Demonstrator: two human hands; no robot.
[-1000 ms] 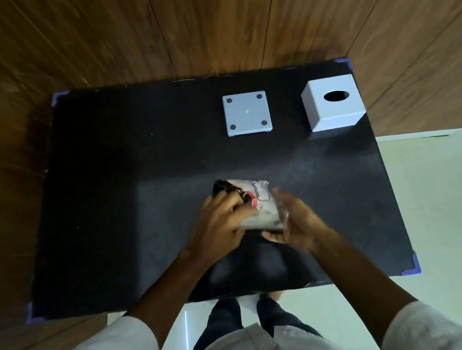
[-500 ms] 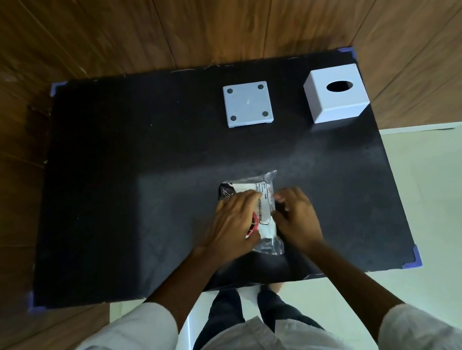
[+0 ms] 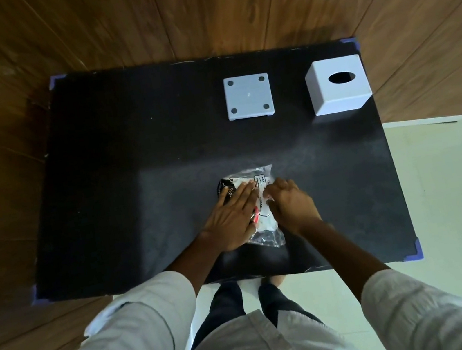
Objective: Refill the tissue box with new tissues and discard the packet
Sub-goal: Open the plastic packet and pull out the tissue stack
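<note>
Left hand [image 3: 232, 219] lies flat, fingers spread, on the packet [image 3: 260, 200]; right hand [image 3: 291, 206] fingers pinch its wrapper.

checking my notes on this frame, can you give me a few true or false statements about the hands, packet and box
1. The left hand lies flat on the tissue packet. True.
2. The right hand is reaching into the tissue box. False: it pinches the packet.
3. The box stands at the far right of the black mat. True.
4. The square base plate is fitted on the box. False: it lies apart, to its left.
</note>
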